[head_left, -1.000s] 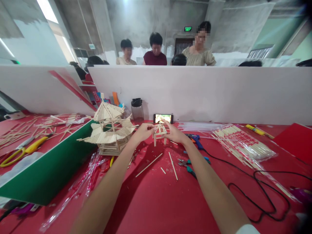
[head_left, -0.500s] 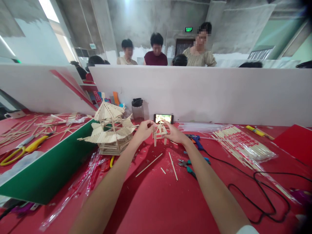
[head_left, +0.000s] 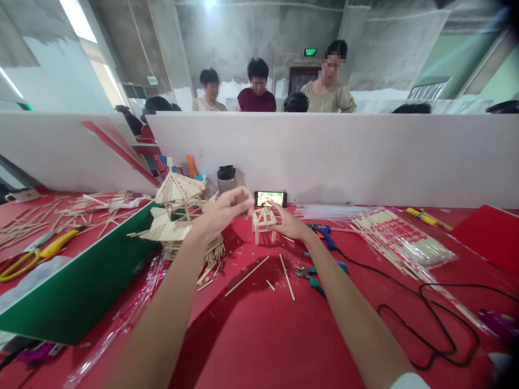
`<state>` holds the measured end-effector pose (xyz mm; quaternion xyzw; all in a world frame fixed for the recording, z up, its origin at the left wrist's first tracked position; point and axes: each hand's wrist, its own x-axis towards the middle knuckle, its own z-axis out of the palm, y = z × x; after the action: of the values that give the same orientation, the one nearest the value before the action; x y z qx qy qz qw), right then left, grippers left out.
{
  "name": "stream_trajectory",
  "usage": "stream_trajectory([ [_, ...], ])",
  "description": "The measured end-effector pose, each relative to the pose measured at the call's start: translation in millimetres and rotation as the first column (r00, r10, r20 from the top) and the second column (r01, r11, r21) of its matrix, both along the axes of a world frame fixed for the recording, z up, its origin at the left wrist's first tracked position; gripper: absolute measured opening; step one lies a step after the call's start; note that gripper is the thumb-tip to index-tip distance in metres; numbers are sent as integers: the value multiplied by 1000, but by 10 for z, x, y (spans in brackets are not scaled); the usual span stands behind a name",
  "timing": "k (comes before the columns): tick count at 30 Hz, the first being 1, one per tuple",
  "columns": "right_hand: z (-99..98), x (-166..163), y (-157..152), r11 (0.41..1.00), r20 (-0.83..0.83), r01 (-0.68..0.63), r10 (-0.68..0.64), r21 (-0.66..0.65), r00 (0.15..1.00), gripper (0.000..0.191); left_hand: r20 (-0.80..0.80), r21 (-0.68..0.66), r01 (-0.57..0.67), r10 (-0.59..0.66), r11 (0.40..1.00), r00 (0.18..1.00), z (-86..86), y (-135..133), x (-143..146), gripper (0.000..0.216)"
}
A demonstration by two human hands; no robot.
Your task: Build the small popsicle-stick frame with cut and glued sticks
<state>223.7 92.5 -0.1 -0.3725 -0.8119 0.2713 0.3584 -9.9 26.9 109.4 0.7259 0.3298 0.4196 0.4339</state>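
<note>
A small pavilion frame of wooden sticks (head_left: 264,220) stands upright on its legs on the red table. My right hand (head_left: 290,222) holds it from the right, one finger by the peak and the thumb low on that side. Raised to the left of the frame and apart from it is my left hand (head_left: 229,212), its fingertips pinched together; anything between them is too small to make out. Beside my left forearm stands a larger, tiered stick pavilion (head_left: 178,189), partly hidden by that arm. Loose sticks (head_left: 247,276) lie in front of the small frame.
Behind the frame a phone (head_left: 279,198) leans on the white partition (head_left: 344,156), with a bottle (head_left: 226,175) to its left. Pliers (head_left: 312,278), a blue glue gun (head_left: 322,232) with black cord, and bagged sticks (head_left: 405,237) lie right. A green board (head_left: 93,275) and yellow-handled scissors (head_left: 24,262) are left.
My left hand has come away from the small frame, moving left and up towards me. My right hand stays at the frame. The view has shifted slightly.
</note>
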Motion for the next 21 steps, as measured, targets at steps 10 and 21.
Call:
stream_trajectory([
  [10, -14, 12, 1, 1000, -13, -20, 20, -10, 1000, 86, -783, 126, -83, 151, 989, 604, -131, -35, -86, 18],
  [21, 4, 50, -10, 996, -38, -73, 72, -47, 997, 82, -785, 204, -119, 235, 972, 574, -224, 52, -53, 21],
])
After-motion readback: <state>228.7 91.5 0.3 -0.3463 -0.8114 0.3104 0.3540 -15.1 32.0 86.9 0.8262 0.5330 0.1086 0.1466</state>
